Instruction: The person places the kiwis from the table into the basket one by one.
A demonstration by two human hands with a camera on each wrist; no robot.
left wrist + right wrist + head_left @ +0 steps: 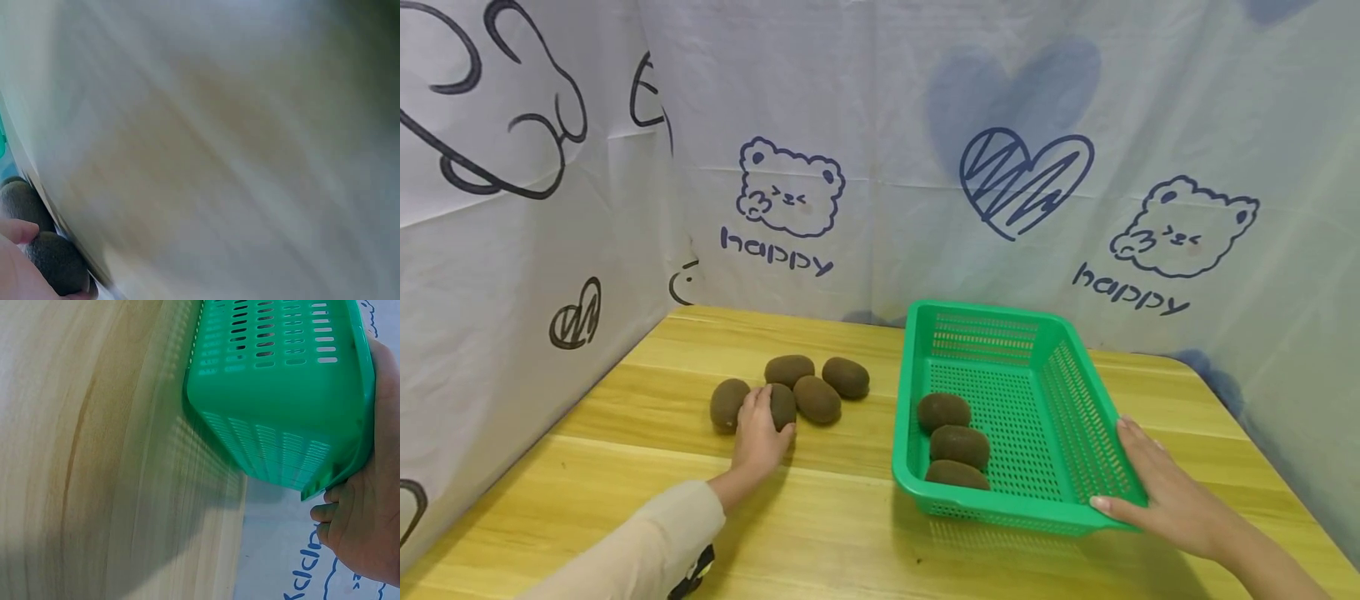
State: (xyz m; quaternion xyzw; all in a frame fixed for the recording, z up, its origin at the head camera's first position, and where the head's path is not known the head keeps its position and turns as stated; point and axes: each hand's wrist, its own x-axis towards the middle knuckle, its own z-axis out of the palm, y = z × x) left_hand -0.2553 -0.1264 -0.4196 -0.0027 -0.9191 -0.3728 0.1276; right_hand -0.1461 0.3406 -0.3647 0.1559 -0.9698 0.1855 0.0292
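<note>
My left hand (760,437) grips a brown kiwi (784,406) on the table, thumb on its near side and fingers over its top. In the left wrist view the thumb and a fingertip lie against that kiwi (56,264). Around it sit several more: one kiwi (728,405) to the left, another (817,400) to the right, and two behind, (789,370) being the nearer of them to the hand. A green plastic basket (1060,512) stands at right, with three kiwis (958,447) along its left side. My right hand (1180,500) holds the basket's near right corner by the rim.
Everything stands on a wood-grain table (820,533). A white printed cloth (895,167) hangs behind the table and along its left side. The basket's far end comes close to the back edge.
</note>
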